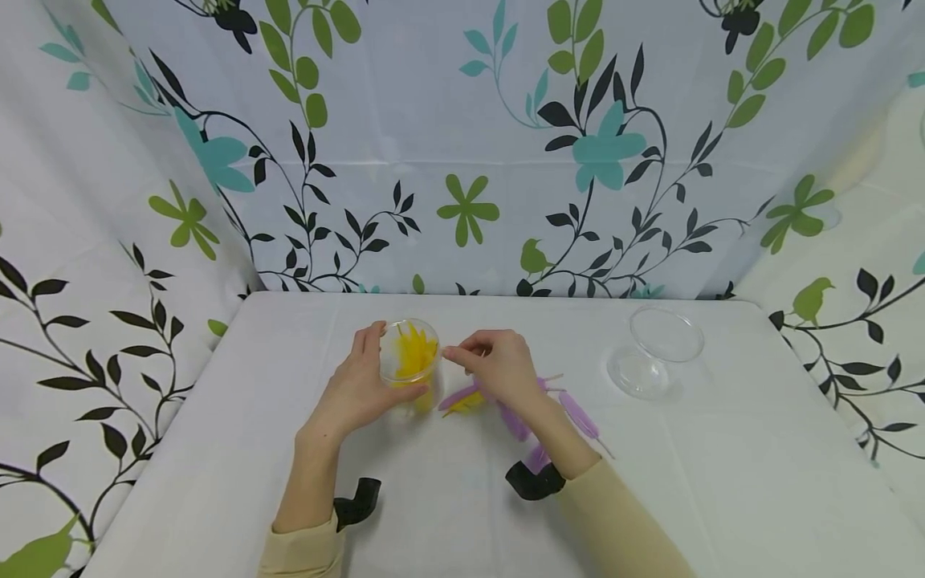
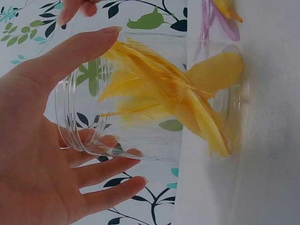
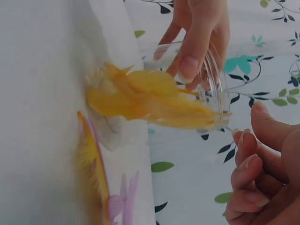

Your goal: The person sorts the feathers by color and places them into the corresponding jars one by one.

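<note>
While the left hand (image 1: 359, 391) wraps its thumb and curled fingers (image 2: 101, 143) around a clear plastic jar (image 1: 409, 359) standing on the white tabletop (image 1: 238, 417), the right hand (image 1: 499, 365) hovers just beside the jar's open rim, its fingers (image 3: 248, 164) loosely curled toward the thumb with nothing plainly between them. Inside the jar sit several yellow feathers (image 2: 159, 93), their tips fanning toward the mouth and their quills gathered near the base. On the tabletop just to the right of the jar, under the right hand, lies another yellow feather (image 1: 462, 404) with purple feathers (image 1: 578, 413) scattered beside and beneath the wrist. Well apart, toward the right far corner of the tabletop, a second clear container (image 1: 665, 335) lies tilted against its clear lid (image 1: 636, 377). Both sleeves are pale cream, and a black strap (image 1: 533, 480) shows at each wrist. A floral cloth (image 1: 462, 144) with green, teal and black leaves hangs behind and at both sides.
</note>
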Tool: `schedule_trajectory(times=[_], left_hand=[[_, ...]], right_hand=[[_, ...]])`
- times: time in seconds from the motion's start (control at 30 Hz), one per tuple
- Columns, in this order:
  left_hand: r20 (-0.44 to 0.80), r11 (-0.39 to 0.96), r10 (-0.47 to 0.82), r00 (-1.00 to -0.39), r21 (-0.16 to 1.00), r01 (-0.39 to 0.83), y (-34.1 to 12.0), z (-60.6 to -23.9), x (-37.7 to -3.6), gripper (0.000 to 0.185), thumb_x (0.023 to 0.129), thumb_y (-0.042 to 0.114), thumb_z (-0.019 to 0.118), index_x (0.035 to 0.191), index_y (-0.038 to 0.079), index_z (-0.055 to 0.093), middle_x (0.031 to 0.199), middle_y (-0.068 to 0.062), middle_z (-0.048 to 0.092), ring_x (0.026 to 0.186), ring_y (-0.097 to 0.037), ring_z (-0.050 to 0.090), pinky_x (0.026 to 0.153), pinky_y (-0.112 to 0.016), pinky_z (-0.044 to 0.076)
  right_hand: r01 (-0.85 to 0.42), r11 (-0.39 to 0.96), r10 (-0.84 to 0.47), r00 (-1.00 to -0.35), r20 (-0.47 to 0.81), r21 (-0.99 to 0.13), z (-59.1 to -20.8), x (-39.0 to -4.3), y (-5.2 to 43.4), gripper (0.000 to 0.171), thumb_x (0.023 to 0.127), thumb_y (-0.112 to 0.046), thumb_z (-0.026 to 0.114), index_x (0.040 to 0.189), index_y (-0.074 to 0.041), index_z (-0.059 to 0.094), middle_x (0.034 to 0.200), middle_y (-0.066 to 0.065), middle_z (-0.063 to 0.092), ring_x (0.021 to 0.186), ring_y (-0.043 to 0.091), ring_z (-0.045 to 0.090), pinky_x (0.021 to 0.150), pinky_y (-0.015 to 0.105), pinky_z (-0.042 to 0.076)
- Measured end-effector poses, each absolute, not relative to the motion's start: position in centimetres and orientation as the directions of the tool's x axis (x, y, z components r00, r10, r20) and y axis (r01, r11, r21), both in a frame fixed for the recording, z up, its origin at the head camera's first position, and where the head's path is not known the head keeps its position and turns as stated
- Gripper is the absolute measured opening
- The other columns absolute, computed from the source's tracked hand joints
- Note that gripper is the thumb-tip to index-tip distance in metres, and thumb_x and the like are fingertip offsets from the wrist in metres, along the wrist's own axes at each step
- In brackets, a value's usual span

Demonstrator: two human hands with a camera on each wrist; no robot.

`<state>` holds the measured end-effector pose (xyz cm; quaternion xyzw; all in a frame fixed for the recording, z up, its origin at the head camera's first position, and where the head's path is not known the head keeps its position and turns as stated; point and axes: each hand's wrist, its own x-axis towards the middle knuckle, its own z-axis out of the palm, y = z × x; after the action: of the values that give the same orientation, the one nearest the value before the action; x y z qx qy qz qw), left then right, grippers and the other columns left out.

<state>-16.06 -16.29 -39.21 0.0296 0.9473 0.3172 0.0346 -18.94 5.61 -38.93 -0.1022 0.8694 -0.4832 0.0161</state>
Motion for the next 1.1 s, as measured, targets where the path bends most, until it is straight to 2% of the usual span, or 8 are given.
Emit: schedule_trajectory(times=[0.27, 0.57, 0.77, 0.97, 1.1], left_hand=[[-0.065, 0.800, 0.069, -0.996, 0.600, 0.017, -16.3, -39.1, -16.1, 0.112, 0.076, 0.053, 0.081, 0.157, 0.011, 0.016, 0.157, -0.013, 0.028, 0.130, -0.042, 0.049, 0.104, -0.062, 0.044], [-0.060, 0.806, 0.071, -0.996, 0.591, 0.022, -16.3, -39.0, -16.2, 0.113, 0.076, 0.054, 0.081, 0.157, 0.011, 0.016, 0.156, -0.014, 0.028, 0.130, -0.041, 0.049, 0.104, -0.061, 0.044], [-0.065, 0.804, 0.071, -0.995, 0.595, 0.019, -16.3, -39.1, -16.2, 0.113, 0.075, 0.054, 0.081, 0.157, 0.011, 0.016, 0.157, -0.015, 0.027, 0.130, -0.043, 0.048, 0.104, -0.062, 0.043], [-0.068, 0.805, 0.071, -0.995, 0.592, 0.017, -16.3, -39.2, -16.2, 0.114, 0.075, 0.054, 0.082, 0.157, 0.010, 0.016, 0.158, -0.016, 0.026, 0.131, -0.044, 0.048, 0.104, -0.063, 0.043], [-0.064, 0.803, 0.072, -0.995, 0.596, 0.020, -16.3, -39.3, -16.2, 0.114, 0.075, 0.053, 0.082, 0.157, 0.010, 0.016, 0.158, -0.015, 0.026, 0.131, -0.043, 0.048, 0.103, -0.062, 0.044]], right_hand=[[-0.092, 0.492, -0.130, -0.991, 0.032, -0.866, -40.9, -18.3, 7.7, 0.024, 0.086, -0.037, 0.078, 0.088, -0.013, 0.078, 0.068, 0.001, 0.066, 0.057, 0.016, 0.053, 0.047, 0.022, 0.040], [-0.125, 0.540, -0.180, -0.983, 0.031, -0.833, -44.3, -17.1, 8.6, 0.017, 0.084, -0.024, 0.081, 0.095, -0.011, 0.080, 0.066, -0.004, 0.061, 0.061, 0.012, 0.050, 0.052, 0.022, 0.039], [-0.195, 0.632, -0.218, -0.973, 0.070, -0.750, -46.3, -16.6, 8.7, 0.023, 0.082, -0.019, 0.081, 0.104, -0.010, 0.079, 0.065, -0.006, 0.053, 0.062, 0.009, 0.046, 0.053, 0.021, 0.037], [-0.268, 0.696, -0.252, -0.960, 0.123, -0.666, -47.3, -16.7, 8.7, 0.030, 0.082, -0.015, 0.076, 0.111, -0.010, 0.077, 0.060, -0.010, 0.046, 0.054, 0.005, 0.040, 0.047, 0.020, 0.031], [-0.303, 0.726, -0.272, -0.951, 0.147, -0.617, -47.6, -16.8, 8.7, 0.027, 0.086, -0.015, 0.070, 0.111, -0.013, 0.078, 0.058, -0.010, 0.045, 0.051, 0.004, 0.034, 0.043, 0.020, 0.026]])
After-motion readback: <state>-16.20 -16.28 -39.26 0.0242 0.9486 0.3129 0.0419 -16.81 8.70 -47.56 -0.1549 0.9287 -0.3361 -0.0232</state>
